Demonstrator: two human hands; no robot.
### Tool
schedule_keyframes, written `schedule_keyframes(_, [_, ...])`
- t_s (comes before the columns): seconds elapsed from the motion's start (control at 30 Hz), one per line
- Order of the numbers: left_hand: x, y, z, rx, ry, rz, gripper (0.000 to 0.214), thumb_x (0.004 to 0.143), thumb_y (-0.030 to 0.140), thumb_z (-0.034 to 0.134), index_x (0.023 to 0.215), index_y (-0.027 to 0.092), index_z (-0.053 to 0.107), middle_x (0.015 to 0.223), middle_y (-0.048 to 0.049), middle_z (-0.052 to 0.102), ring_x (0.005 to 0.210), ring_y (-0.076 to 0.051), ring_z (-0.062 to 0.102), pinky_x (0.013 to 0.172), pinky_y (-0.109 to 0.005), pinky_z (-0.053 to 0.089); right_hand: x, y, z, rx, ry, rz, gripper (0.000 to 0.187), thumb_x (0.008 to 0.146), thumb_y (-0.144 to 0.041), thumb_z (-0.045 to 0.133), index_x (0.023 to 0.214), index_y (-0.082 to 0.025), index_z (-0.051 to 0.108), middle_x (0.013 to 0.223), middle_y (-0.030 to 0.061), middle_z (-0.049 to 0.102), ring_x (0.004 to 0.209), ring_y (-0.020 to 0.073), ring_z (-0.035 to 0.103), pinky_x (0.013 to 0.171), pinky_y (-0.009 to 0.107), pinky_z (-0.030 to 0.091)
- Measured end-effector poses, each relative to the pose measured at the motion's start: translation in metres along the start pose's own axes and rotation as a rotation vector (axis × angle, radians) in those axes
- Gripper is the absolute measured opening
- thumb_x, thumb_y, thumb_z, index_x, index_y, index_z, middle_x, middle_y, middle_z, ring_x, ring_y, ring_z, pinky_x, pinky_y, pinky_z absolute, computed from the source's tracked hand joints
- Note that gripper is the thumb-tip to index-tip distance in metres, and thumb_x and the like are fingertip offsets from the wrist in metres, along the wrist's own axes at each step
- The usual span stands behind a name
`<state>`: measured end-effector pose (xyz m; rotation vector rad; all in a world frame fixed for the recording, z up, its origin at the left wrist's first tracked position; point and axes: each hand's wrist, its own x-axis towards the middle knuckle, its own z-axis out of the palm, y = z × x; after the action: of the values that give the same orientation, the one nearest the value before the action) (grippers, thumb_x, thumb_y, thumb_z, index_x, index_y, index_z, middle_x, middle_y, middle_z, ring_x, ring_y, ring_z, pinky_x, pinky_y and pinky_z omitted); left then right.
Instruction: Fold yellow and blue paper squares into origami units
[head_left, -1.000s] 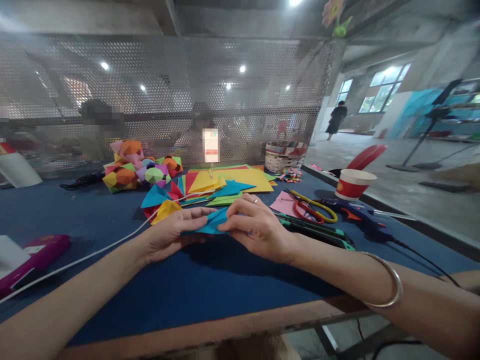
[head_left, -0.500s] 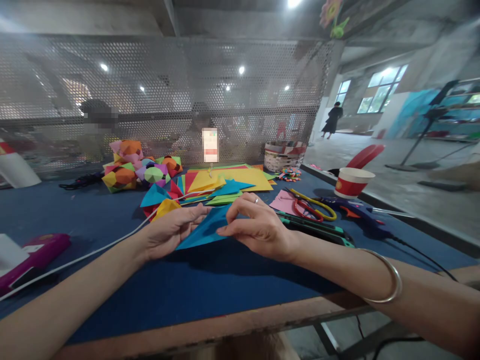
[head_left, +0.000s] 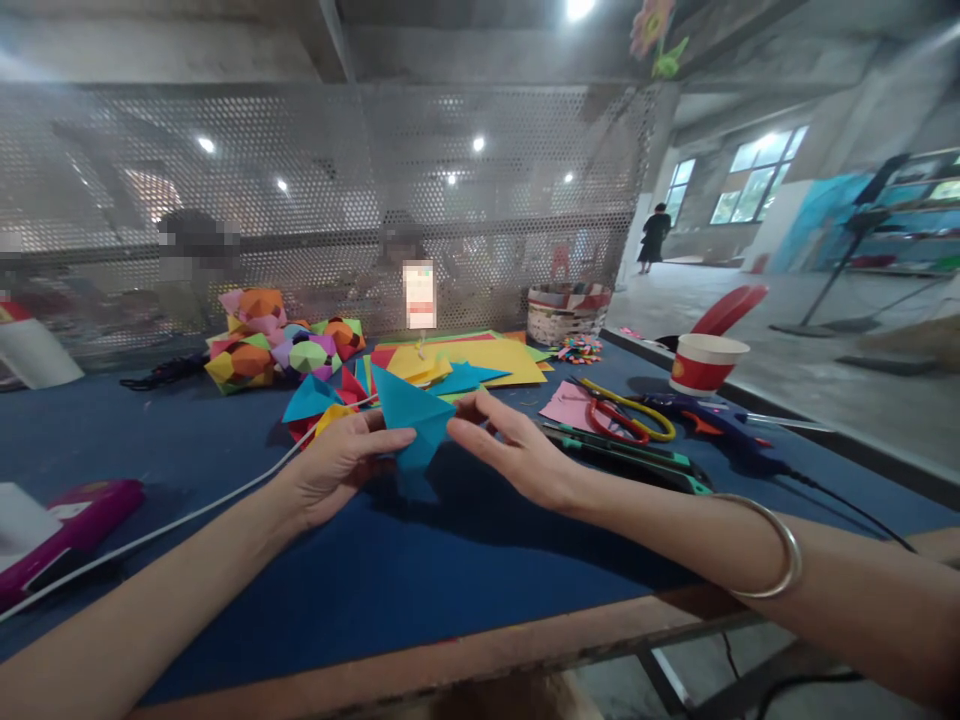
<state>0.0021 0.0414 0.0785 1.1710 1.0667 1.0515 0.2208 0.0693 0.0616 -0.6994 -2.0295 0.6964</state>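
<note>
A creased piece of blue folded paper (head_left: 417,420) is held up above the table, its pointed corner tilted toward the upper left. My left hand (head_left: 346,462) pinches its left side, thumb on the front face. At its right corner, my right hand (head_left: 517,448) has thumb and fingertips closed on the edge. Just behind the hands lie folded blue, red and yellow paper pieces (head_left: 311,398) and a stack of coloured sheets (head_left: 510,358).
Scissors (head_left: 630,408), a green-black cutter (head_left: 637,455), a glue gun (head_left: 720,430) and a paper cup (head_left: 707,363) lie right. Paper balls (head_left: 259,345) and a woven basket (head_left: 566,312) stand behind. A white cable (head_left: 202,508) crosses left, near a magenta tool (head_left: 82,515).
The blue paper has turned from lying nearly flat to standing upright with its creased face showing. My right hand has shifted from its near edge to its right corner.
</note>
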Motion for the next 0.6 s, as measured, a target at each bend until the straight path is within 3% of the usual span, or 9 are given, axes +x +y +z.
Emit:
schedule_keyframes(0.1, [-0.002,-0.0005,0.0034,0.045,-0.014,-0.007,0.046,0.058,0.037,0.096,0.096,0.018,0.079,0.09,-0.0055,0.079,0.075,-0.016,0.068,0.067,-0.025,0.053,-0.0002,-0.001,0.0021,0.03,-0.058,0.068,0.035,0.096,-0.051,0.057,0.082,-0.019,0.057,0.078,-0.0003,0.059,0.072,0.015,0.053,0.064,0.027,0.042])
schedule_keyframes(0.27, [-0.0025,-0.0035,0.0056,0.116,-0.078,-0.001,0.043,0.061,0.041,0.094,0.095,0.019,0.079,0.079,-0.0005,0.075,0.063,-0.011,0.06,0.058,-0.022,0.047,0.0014,0.0009,0.005,0.05,-0.026,0.09,0.025,0.093,-0.04,0.06,0.082,-0.019,0.059,0.076,-0.0017,0.056,0.072,0.0144,0.049,0.068,0.027,0.039])
schedule_keyframes(0.4, [-0.0028,-0.0068,0.0057,0.204,-0.151,0.004,0.039,0.064,0.044,0.093,0.085,0.015,0.077,0.075,-0.0032,0.075,0.063,-0.013,0.063,0.057,-0.024,0.049,0.0029,0.0022,0.0048,0.07,0.024,0.083,0.021,0.092,-0.039,0.059,0.085,-0.019,0.061,0.076,-0.0015,0.057,0.071,0.0143,0.048,0.068,0.027,0.04])
schedule_keyframes(0.5, [-0.0032,-0.0085,0.0057,0.258,-0.17,0.008,0.029,0.076,0.037,0.087,0.084,0.012,0.074,0.076,-0.0032,0.073,0.064,-0.013,0.064,0.057,-0.025,0.051,0.0037,0.0035,0.0043,0.077,0.046,0.079,0.02,0.09,-0.038,0.061,0.086,-0.018,0.062,0.074,-0.0021,0.057,0.068,0.0139,0.049,0.066,0.027,0.041])
schedule_keyframes(0.6, [-0.0019,-0.008,0.0035,0.26,-0.057,0.074,0.023,0.092,0.036,0.074,0.091,0.014,0.068,0.082,0.0003,0.069,0.066,-0.011,0.062,0.059,-0.024,0.052,0.0038,0.0041,0.0045,0.076,0.057,0.071,0.018,0.089,-0.036,0.062,0.084,-0.018,0.063,0.07,-0.0027,0.057,0.066,0.0136,0.049,0.066,0.027,0.042])
